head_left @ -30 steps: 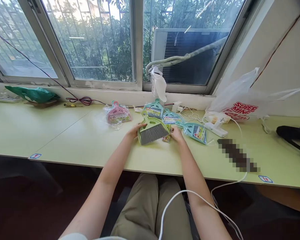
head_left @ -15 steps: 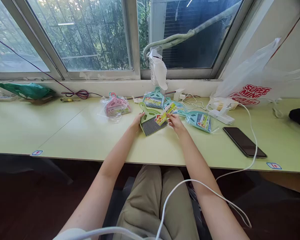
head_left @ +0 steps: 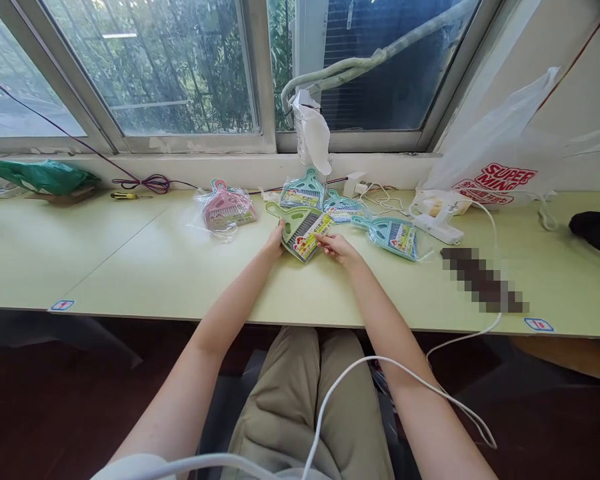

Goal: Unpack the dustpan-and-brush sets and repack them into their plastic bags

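Note:
A small green dustpan-and-brush set [head_left: 295, 217] is held just over the table, its handle pointing to the upper left. My left hand [head_left: 276, 240] is closed on the set's left edge, with its fingers partly hidden. Across the grey bristles lies a yellow printed label card [head_left: 310, 239], slanting up to the right. My right hand [head_left: 336, 247] pinches this card at its right edge. Beyond the hands lie a wrapped blue set [head_left: 393, 235] on the right and a wrapped pink set [head_left: 227, 207] on the left.
More blue sets [head_left: 303, 192] lie behind, near the window sill. To the right are a white power strip [head_left: 437, 225], a pixelated dark object [head_left: 485, 280], and a plastic bag [head_left: 500, 160]. A white cable [head_left: 380, 360] hangs across my lap. A screwdriver [head_left: 125, 196] lies at the back left.
My right hand has moved left and slightly down, bringing the label card from above the brush's right side to flat across its bristles. My left hand keeps hold of the set.

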Tool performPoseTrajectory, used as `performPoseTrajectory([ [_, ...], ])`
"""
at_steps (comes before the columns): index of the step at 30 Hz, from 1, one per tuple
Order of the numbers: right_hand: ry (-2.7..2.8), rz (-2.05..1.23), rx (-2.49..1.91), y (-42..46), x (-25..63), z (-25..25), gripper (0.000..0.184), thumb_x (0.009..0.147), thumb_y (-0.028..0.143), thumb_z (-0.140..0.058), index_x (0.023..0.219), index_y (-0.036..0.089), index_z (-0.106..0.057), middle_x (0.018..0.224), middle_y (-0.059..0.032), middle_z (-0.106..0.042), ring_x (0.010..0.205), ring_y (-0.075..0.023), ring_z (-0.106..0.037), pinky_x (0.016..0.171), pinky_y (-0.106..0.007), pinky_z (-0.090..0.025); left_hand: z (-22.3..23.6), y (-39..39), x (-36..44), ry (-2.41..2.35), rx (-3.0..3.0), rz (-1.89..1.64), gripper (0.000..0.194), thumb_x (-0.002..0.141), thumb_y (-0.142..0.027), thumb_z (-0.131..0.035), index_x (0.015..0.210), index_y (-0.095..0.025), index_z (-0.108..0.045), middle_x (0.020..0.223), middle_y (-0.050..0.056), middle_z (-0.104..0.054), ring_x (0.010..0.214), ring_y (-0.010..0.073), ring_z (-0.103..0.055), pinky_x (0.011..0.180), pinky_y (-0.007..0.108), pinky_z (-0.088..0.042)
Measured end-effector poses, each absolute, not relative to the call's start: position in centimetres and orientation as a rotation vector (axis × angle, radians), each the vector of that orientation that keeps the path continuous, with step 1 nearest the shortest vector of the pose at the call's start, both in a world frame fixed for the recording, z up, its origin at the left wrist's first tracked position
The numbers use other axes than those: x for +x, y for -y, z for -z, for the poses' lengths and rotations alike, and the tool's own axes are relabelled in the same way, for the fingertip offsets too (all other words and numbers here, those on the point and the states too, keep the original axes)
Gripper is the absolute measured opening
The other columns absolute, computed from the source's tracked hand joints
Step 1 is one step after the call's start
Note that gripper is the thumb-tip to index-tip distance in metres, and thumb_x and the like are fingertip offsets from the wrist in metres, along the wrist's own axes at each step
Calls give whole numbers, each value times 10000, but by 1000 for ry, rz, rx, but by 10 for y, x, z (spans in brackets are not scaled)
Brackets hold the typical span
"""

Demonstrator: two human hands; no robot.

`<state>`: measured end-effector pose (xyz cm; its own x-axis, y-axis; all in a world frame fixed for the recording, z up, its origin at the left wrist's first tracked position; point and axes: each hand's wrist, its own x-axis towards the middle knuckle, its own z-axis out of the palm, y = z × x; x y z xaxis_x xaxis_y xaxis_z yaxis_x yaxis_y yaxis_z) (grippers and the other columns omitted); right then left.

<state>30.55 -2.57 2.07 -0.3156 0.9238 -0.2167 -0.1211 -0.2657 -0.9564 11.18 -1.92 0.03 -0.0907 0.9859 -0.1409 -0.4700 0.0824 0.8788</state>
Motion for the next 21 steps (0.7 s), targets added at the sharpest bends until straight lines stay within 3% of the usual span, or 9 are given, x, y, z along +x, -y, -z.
performPoseTrajectory([
  [2,1169,-1641,-1112,25,305,-20,270,670,280,-833,693,133,-607,527,23,-604,312,-4,-334,249,-144,-180,-3,23,114,-1046,711,-1377,575,719,-604,-704,1118,-201,-609,1036,106,-719,1018,311,-661,909,459,-528],
  [5,1148,-1534,-1139,23,304,-18,274,654,304,-833,686,143,-613,473,63,-531,310,-10,-287,268,-169,-154,-9,33,119,-1052,863,-1301,635,632,-422,-840,1167,-208,-575,1041,97,-711,967,288,-677,878,449,-545],
  [8,1224,-1345,-1256,21,305,-16,273,668,370,-802,694,147,-647,465,65,-516,340,-32,-313,329,-187,-245,-13,40,123,-1027,995,-1235,707,545,-238,-886,1176,-197,-570,1041,95,-706,935,275,-684,848,439,-560],
  [10,1330,-1167,-1391,20,307,-16,289,683,434,-770,709,162,-675,509,41,-572,397,-62,-413,409,-200,-341,-14,41,125,-999,1042,-1213,700,515,-172,-882,1150,-181,-589,1041,98,-707,943,276,-681,841,433,-565],
  [14,1541,-873,-1639,24,308,-20,296,728,523,-697,766,230,-723,643,4,-682,649,-150,-614,622,-248,-450,-15,41,124,-1004,1079,-1183,645,486,-113,-867,1083,-155,-627,1057,107,-706,953,275,-678,831,422,-572],
  [21,1721,-516,-1760,32,302,-26,327,809,563,-606,832,257,-722,738,-39,-724,807,-201,-661,694,-275,-454,-13,38,123,-1041,1093,-1173,593,515,-126,-850,1063,-156,-625,1076,111,-701,926,254,-686,805,386,-581],
])
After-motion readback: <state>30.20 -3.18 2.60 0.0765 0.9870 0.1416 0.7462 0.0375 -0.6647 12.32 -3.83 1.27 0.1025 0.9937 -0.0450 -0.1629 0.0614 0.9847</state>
